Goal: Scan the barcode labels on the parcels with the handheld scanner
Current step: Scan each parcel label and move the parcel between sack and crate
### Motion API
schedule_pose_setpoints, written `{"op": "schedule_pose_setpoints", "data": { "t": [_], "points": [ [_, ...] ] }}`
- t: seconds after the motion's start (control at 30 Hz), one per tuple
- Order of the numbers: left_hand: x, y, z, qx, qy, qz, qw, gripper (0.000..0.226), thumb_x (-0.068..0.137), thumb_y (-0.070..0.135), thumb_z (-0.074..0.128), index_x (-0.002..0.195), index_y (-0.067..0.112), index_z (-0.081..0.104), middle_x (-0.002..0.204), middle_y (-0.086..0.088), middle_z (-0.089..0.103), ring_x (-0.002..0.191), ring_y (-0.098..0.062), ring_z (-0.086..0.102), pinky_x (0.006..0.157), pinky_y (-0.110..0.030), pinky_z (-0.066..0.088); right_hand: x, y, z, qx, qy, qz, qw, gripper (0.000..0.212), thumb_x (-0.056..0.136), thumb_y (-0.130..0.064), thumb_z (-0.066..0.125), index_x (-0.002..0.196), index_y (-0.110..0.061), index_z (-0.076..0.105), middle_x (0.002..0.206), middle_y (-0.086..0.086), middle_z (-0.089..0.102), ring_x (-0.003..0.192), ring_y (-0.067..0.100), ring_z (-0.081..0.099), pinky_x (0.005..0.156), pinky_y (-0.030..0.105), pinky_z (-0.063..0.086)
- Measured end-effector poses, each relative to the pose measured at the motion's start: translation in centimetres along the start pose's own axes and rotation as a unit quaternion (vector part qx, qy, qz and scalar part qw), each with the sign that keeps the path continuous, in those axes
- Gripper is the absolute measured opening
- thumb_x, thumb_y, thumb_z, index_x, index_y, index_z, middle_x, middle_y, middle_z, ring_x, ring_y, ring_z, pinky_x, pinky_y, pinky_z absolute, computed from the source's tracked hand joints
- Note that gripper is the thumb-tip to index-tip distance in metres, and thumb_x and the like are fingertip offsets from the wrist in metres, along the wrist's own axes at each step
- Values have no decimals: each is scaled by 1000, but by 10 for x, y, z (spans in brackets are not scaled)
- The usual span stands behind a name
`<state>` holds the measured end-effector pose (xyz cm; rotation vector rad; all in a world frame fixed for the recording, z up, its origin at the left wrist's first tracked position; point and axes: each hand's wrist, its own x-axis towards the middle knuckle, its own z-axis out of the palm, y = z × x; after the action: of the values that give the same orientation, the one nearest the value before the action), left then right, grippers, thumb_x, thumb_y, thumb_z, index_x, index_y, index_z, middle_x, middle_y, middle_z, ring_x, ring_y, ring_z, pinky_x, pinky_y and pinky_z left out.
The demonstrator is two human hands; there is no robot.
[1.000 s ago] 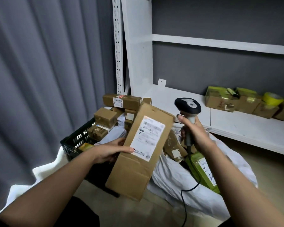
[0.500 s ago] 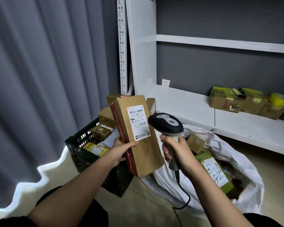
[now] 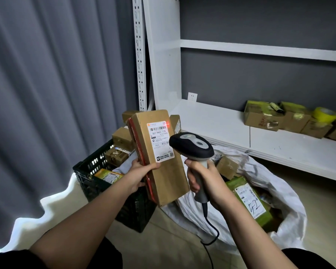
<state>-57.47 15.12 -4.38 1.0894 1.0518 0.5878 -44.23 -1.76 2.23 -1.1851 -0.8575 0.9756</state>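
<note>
Parcel [image 3: 159, 162], a long brown cardboard box, stands nearly upright in the left hand [image 3: 139, 174], whose fingers and thumb curl round its lower left edge, where a red strip runs. Its white barcode label [image 3: 160, 141] faces the camera with a red light spot at its top right corner. Right hand [image 3: 204, 178] grips the grey handle of the handheld scanner [image 3: 192, 147], its rounded black head just beside the label. Behind, a black plastic crate [image 3: 97, 181] holds small cartons; a crumpled white sack [image 3: 279, 193] lies on the pale floor. White shelving [image 3: 221, 123] meets a grey wall and a pleated grey curtain [image 3: 47, 94].
</note>
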Motion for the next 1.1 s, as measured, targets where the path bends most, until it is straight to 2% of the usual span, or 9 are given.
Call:
{"op": "schedule_pose_setpoints", "data": {
  "t": [0.23, 0.47, 0.6, 0.73, 0.8, 0.87, 0.97, 1.03, 1.1],
  "points": [
    [-1, 1, 6, 7, 2, 0, 1000, 81, 76, 20, 79, 140, 21, 29, 125, -1, 58, 106, -21, 55, 85, -41, 43, -2, 2, -1, 44, -7, 3, 999, 27, 82, -23, 62, 69, -6, 45, 46, 6, 41, 34, 15, 31, 40, 21, 27],
    [0, 3, 9, 23, -5, -3, 1000, 84, 77, 22, 79, 143, 22, 27, 122, 0, 57, 102, -19, 53, 84, -41, 41, -1, 4, -5, 45, -1, 11, 999, 27, 80, -26, 63, 77, -6, 45, 47, 7, 42, 34, 15, 33, 40, 22, 29],
    [2, 6, 17, 79, -6, 2, 997, 86, 76, 35, 78, 143, 24, 25, 131, 0, 53, 108, -21, 53, 87, -41, 45, -2, 1, -20, 43, 42, 7, 998, 28, 82, -24, 65, 91, -5, 47, 48, 7, 44, 35, 15, 34, 39, 22, 30],
    [2, 18, 44, 195, 7, 70, 978, 105, 59, 54, 81, 143, 21, 29, 136, 0, 53, 118, -22, 54, 100, -41, 46, -8, 0, -61, 39, 147, -8, 988, 15, 95, -12, 59, 88, -6, 47, 50, 5, 46, 36, 14, 34, 39, 23, 31],
    [1, 27, 64, 266, 10, 118, 957, 101, 64, 51, 81, 144, 18, 29, 138, -2, 51, 121, -23, 53, 104, -39, 42, -12, 2, -91, 39, 213, -4, 976, 12, 95, -9, 57, 90, -8, 46, 52, 4, 47, 35, 13, 35, 38, 22, 31],
    [1, 35, 89, 366, 2, 146, 919, 113, 55, 68, 73, 146, 23, 24, 141, -3, 47, 124, -25, 50, 104, -42, 41, -18, 7, -126, 23, 278, 8, 960, 13, 95, -8, 58, 85, -10, 48, 54, 5, 47, 35, 11, 36, 38, 21, 31],
    [-2, 40, 136, 547, 2, 196, 814, 105, 60, 77, 62, 146, 33, 22, 141, -5, 44, 126, -32, 47, 103, -47, 39, -30, 17, -179, -8, 370, 29, 929, 14, 92, -7, 60, 84, -11, 48, 60, 8, 46, 35, 10, 39, 38, 20, 32],
    [-6, 36, 172, 620, -8, 231, 750, 95, 66, 75, 61, 144, 34, 26, 139, -7, 44, 125, -34, 45, 102, -46, 36, -42, 25, -213, -27, 431, 46, 901, 12, 90, -9, 61, 90, -10, 49, 62, 9, 49, 37, 12, 43, 39, 21, 33],
    [-10, 30, 205, 664, -20, 258, 702, 92, 67, 74, 60, 143, 34, 28, 138, -7, 44, 125, -33, 43, 100, -45, 31, -52, 35, -245, -25, 487, 64, 870, 20, 88, -11, 64, 102, -10, 49, 70, 11, 55, 49, 18, 48, 48, 26, 37]
  ]
}}
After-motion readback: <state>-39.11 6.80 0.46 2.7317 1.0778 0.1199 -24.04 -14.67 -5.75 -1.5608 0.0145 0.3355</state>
